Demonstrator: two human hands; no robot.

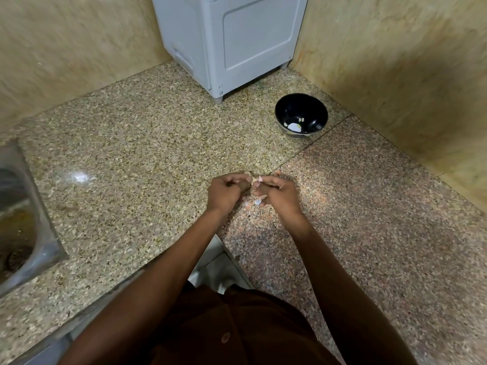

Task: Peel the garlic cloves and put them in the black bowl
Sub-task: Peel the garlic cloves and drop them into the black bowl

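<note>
1. The left hand [226, 192] and the right hand [279, 194] meet just above the speckled granite bench [131, 159], knuckles up and fingers curled inward toward each other.
2. Between their fingertips sits a small pale garlic clove [255, 182]; both hands pinch it, the left from one side and the right from the other. Which part of it is skin and which is flesh is too small to tell.
3. Scraps of whitish garlic skin [257, 202] lie on the bench directly under the hands, partly hidden by the right hand's fingers.
4. The black bowl [301, 115] stands on the bench well apart from the hands, farther back and to the right, near the corner where the two stone walls meet. A few pale pieces lie at its bottom.
5. A grey plastic appliance [229, 40] stands on short feet in that back corner, just left of the bowl.
6. A steel sink [23, 222] is set into the bench at the far left edge.
7. The person's dark brown shirt [237, 325] fills the lower middle of the view.
</note>
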